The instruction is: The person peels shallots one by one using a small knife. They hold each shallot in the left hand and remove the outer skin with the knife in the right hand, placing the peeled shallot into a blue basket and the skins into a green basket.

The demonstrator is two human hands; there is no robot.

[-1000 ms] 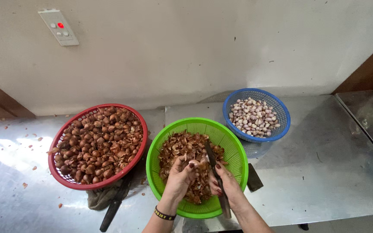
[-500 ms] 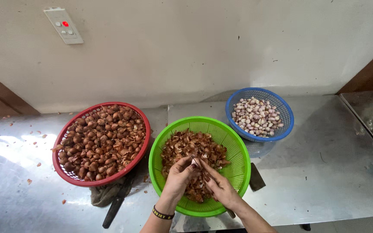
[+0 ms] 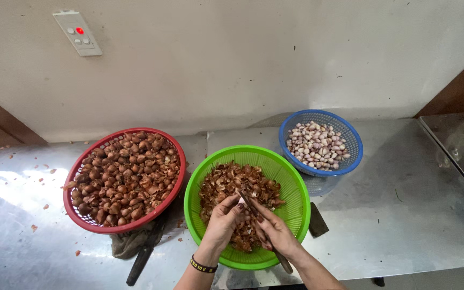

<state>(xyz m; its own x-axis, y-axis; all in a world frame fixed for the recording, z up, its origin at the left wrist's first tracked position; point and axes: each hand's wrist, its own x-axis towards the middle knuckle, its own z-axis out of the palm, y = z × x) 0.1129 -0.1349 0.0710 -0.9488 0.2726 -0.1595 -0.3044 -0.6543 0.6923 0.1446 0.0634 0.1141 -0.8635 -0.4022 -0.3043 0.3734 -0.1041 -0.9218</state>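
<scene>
Over the green basket (image 3: 296, 215) of brown peels, the left hand (image 3: 222, 221) closes its fingertips on a small shallot (image 3: 241, 201). The right hand (image 3: 275, 231) is wrapped tight around a dark knife (image 3: 253, 208), whose blade touches that shallot. The red basket (image 3: 84, 220) of unpeeled shallots sits just beside on the left, the blue basket (image 3: 350, 156) of peeled ones behind on the right.

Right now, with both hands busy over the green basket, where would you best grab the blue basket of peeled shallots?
Probably the blue basket by its bare right rim, coming from the right: the rim stands clear above the shallots, and its left side crowds the green basket.
</scene>
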